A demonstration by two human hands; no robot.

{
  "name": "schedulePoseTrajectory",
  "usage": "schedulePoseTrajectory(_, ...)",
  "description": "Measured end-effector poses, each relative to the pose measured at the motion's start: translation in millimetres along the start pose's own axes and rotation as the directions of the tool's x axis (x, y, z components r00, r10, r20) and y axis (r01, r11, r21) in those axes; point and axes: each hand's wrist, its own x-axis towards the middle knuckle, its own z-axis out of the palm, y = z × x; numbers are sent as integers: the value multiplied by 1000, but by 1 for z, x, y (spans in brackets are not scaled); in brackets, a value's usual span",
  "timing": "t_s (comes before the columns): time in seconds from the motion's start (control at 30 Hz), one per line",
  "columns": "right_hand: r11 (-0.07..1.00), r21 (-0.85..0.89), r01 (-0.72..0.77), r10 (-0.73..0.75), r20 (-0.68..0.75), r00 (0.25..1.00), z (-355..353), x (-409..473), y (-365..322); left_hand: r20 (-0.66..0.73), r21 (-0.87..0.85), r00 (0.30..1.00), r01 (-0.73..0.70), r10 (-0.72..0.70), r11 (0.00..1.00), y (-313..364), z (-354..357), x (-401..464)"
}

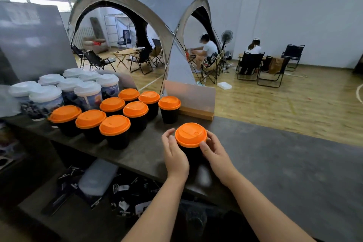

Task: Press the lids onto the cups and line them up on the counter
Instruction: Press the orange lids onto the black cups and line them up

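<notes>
A black cup with an orange lid (pixel 191 135) stands on the dark counter (pixel 275 163) in front of me. My left hand (pixel 173 153) is at its left side, fingers curved near the lid's rim. My right hand (pixel 213 150) grips the cup from the right, thumb on the lid's near edge. Several more black cups with orange lids (pixel 115 125) stand grouped in rows to the left. Behind them are several printed cups with white lids (pixel 87 88).
A sign in a wooden stand (pixel 196 113) sits at the counter's far edge, right of the cups. A lower shelf (pixel 98 192) with dark packets lies below left. Beyond the counter are a grey tent (pixel 149 6), folding chairs and two seated people.
</notes>
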Motion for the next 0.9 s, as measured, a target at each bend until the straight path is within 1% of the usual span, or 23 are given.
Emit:
schedulePoseTrajectory(0.03,1000,-11,13,-13,22,1000,8,1,-3,20,-29,1000,13,-12,999,3,-6,2)
schedulePoseTrajectory(0.1,999,-19,35,-35,25,999,22,6,-7,68,-21,998,19,-17,1000,4,-16,13)
schedulePoseTrajectory(0.2,999,-34,41,-41,-5,999,43,16,-8,110,59,994,-31,25,998,1,-31,39)
schedulePoseTrajectory(0.27,999,-38,24,-24,-19,1000,59,24,-7,126,120,992,-30,15,992,-1,-40,53)
schedulePoseTrajectory(0.3,999,-43,17,-19,-38,999,67,28,-6,142,103,990,-10,-5,995,0,-45,57)
schedulePoseTrajectory(0.37,999,-44,12,-16,-102,995,84,38,-3,162,-1,985,59,-59,998,1,-53,67)
schedulePoseTrajectory(0.43,999,-37,-9,3,-162,987,100,50,0,151,-84,984,107,-93,991,-1,-60,78)
schedulePoseTrajectory(0.47,999,-26,-24,19,-189,982,107,55,2,151,-97,982,125,-110,987,-1,-63,84)
schedulePoseTrajectory(0.63,996,-38,-83,68,-295,953,133,77,11,214,-49,969,136,-123,989,-3,-70,106)
schedulePoseTrajectory(0.8,993,-70,-96,66,-350,934,138,90,14,312,-45,948,82,-64,996,-13,-70,118)
schedulePoseTrajectory(0.9,990,-90,-112,71,-374,925,137,91,17,358,-34,932,79,-62,996,-16,-70,119)
